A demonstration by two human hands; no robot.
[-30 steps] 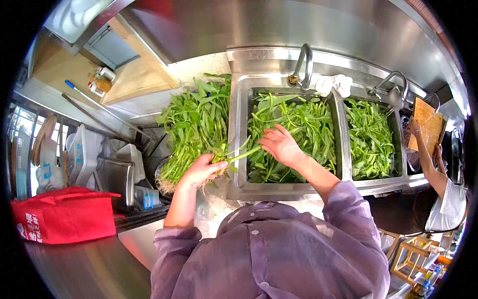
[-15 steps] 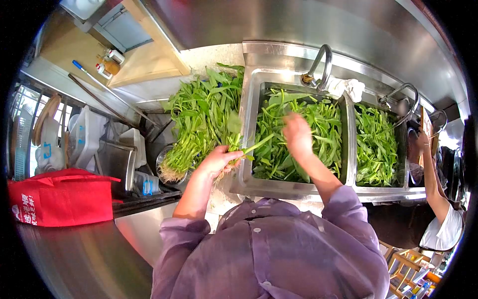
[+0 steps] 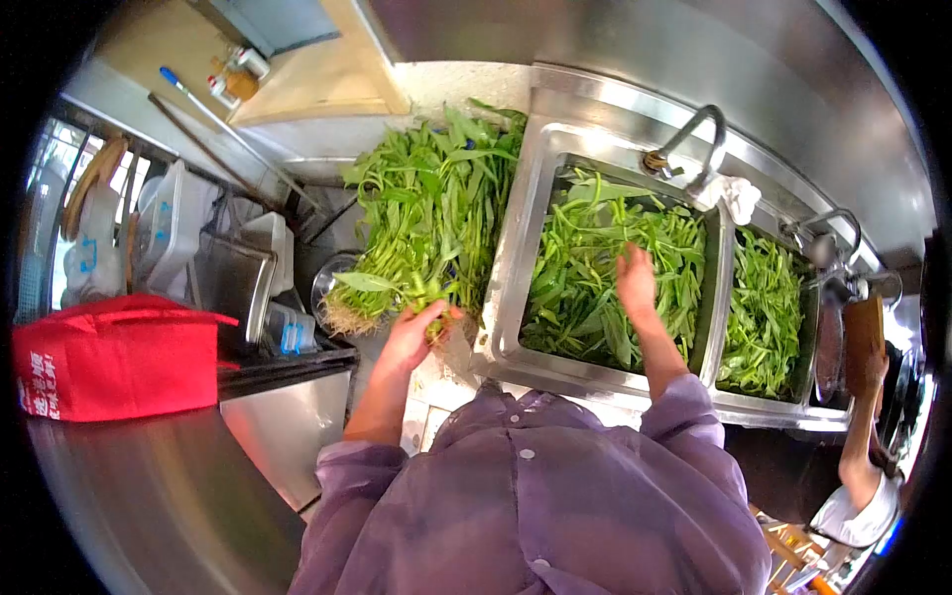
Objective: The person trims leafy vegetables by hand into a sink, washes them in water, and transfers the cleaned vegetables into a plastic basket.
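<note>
My left hand (image 3: pixel 415 335) is closed around a small bunch of water spinach stems (image 3: pixel 424 295), left of the sink's front corner. Just beyond it lies a large pile of water spinach (image 3: pixel 431 198) with pale roots at its near end. Over the left basin, my right hand (image 3: pixel 637 282) has its fingers apart, holding nothing I can see. Loose leaves and stems (image 3: pixel 585 268) fill that basin beneath it. More cut greens (image 3: pixel 762 317) lie in the basin to the right.
A metal faucet (image 3: pixel 709 149) arches over the sink (image 3: pixel 509 297), with a white cloth (image 3: pixel 736 196) beside it. At the far right, another person's hand (image 3: pixel 873 369) holds a wooden board (image 3: pixel 863 332). A red bag (image 3: pixel 124 357) and plastic containers (image 3: pixel 167 223) stand left.
My left hand has drawn back slightly, and the stems it holds no longer reach over the sink edge. My right hand has moved right over the basin. The view has shifted.
</note>
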